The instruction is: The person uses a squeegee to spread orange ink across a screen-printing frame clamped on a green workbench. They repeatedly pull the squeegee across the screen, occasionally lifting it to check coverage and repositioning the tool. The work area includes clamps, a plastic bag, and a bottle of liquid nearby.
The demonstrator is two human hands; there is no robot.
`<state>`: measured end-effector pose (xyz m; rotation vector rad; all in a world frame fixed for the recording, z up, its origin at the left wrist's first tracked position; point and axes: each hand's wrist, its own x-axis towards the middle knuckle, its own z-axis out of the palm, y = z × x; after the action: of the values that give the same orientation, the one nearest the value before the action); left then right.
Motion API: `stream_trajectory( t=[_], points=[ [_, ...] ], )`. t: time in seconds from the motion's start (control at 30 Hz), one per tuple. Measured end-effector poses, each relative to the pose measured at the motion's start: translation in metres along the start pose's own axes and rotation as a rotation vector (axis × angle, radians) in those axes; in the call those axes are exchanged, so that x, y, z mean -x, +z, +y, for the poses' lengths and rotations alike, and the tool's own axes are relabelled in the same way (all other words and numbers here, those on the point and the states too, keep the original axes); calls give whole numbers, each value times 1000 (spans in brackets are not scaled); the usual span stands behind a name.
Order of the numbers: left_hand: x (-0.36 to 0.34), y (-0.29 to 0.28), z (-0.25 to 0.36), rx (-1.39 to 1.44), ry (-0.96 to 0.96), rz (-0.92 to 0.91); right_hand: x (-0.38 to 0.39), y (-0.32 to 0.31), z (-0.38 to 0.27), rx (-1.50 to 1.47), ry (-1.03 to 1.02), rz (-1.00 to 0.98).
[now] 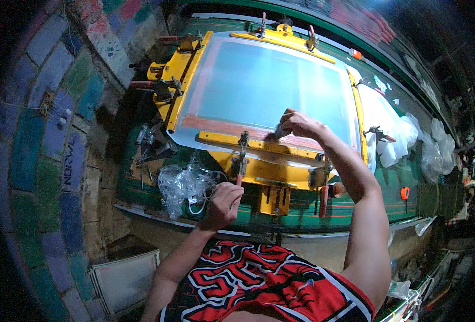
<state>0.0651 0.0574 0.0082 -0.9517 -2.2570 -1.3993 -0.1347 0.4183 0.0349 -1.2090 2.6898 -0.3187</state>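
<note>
A pale blue mesh sheet [259, 80] lies stretched over a frame, with brownish-pink bands along its edges. Yellow metal bars [253, 144] with toggle clamps surround it. Down at the near side, my left hand [224, 205] is closed round the red handle of a toggle clamp [240, 161]. My right hand [300, 124] reaches over the near yellow bar, its fingers bent together at the mesh's near edge. A small dark greyish thing shows under those fingers; its kind cannot be made out.
Clear crumpled plastic [181, 188] and loose metal parts [150, 142] lie left on the green table [248, 217]. White plastic bags [436, 145] sit at the right, near an orange tape measure [404, 192]. More clamps [165, 88] stick out at the left. A painted brick wall [49, 134] stands beyond.
</note>
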Motion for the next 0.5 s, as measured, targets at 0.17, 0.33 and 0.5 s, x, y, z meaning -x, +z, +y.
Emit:
stream_trajectory(
  t=[0.17,0.33,0.5],
  points=[
    [-13,12,9,9,14,-17,10,-24,-2,23,35,142],
    [-27,28,12,14,11,-75,-45,-29,-31,79,93,91],
    [-26,46,7,-46,-90,-181,-122,-15,-59,-25,-122,218]
  ],
)
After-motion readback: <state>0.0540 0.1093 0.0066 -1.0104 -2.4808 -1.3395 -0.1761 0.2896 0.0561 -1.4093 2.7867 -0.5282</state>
